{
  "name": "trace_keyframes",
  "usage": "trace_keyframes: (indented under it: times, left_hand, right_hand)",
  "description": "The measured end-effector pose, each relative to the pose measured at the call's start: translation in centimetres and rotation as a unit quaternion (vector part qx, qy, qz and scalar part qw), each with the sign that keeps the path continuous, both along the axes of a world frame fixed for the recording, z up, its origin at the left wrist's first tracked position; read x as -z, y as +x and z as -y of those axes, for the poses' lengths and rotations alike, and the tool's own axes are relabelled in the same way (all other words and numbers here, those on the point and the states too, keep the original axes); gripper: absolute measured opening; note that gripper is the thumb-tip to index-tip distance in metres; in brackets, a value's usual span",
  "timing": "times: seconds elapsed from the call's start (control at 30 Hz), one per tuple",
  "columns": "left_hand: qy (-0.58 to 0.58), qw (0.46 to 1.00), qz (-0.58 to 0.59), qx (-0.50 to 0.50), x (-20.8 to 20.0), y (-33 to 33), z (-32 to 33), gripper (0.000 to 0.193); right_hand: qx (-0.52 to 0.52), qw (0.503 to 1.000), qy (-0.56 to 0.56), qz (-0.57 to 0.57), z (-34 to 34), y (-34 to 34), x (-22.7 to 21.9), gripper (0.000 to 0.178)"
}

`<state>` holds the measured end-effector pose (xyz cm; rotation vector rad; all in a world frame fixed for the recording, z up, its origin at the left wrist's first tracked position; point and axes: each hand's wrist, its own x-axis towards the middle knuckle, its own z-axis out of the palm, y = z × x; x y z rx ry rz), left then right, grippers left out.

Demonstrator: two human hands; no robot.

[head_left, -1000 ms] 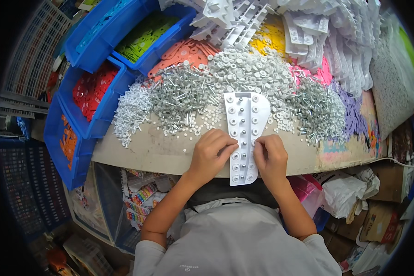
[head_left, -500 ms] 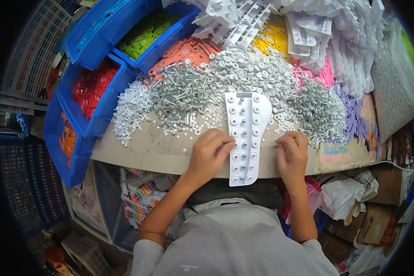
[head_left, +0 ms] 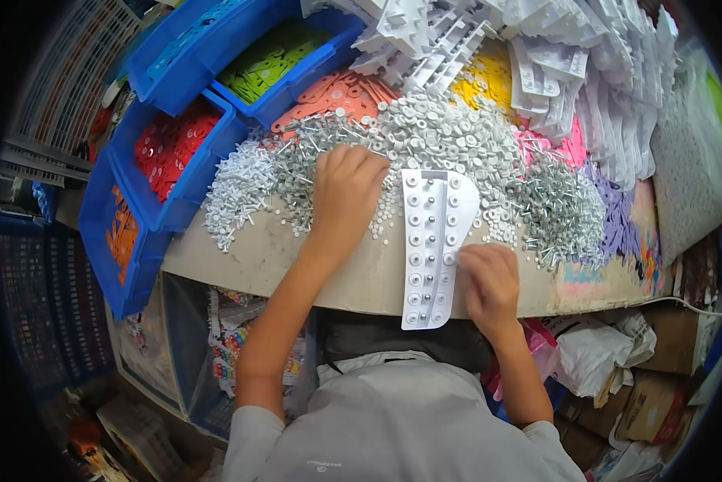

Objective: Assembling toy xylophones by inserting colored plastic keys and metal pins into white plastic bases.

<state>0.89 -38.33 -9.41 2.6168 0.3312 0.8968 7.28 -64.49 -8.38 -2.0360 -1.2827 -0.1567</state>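
Observation:
A white plastic plate [head_left: 463, 197], straight on the left and curved at the upper right, lies at the table's front edge. White ring-shaped pieces run down both its sides, with a row of metal pins along the middle channel. My left hand [head_left: 346, 191] reaches over the heap of metal pins [head_left: 301, 145], fingers bent together where it meets the heap of white washers [head_left: 433, 128]. Whatever those fingertips pinch is hidden. Close by the plate's right edge, my right hand [head_left: 493, 285] has its fingers curled in, slightly blurred; anything held there is too small to make out.
Blue bins [head_left: 236, 132] at left hold red, green, blue and orange flat pieces. Small white pieces [head_left: 236, 193] lie beside them. More metal pins [head_left: 566, 213] and purple pieces [head_left: 618, 217] are at right. White plastic parts [head_left: 610, 88] are stacked behind, next to a filled bag [head_left: 690, 153].
My left hand has moved from the plate's left edge up and away to the heaps. My right hand has come left and slightly down, closer to the plate. The whole view has shifted a little.

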Motion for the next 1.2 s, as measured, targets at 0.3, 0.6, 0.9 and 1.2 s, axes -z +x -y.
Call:
trace_keyframes:
  times: [0.3,0.6,0.9,1.2]
  left_hand:
    - [0.01,0.996,-0.068,0.05,1.6,3.0,-0.8,0.006]
    - [-0.156,0.986,-0.062,-0.018,-0.8,1.4,-0.2,0.007]
    - [-0.582,0.808,-0.01,0.094,-1.5,-5.2,3.9,0.011]
    - [-0.302,0.937,-0.075,0.159,-0.7,-7.4,6.8,0.009]
  right_hand:
    - [0.175,0.983,-0.062,0.007,0.5,3.2,0.0,0.012]
    - [0.168,0.978,-0.11,0.051,-1.8,4.0,1.4,0.012]
    - [0.161,0.975,-0.057,-0.145,-1.3,2.0,-0.6,0.011]
    - [-0.013,0.946,-0.077,-0.313,-0.7,-0.9,-2.5,0.009]
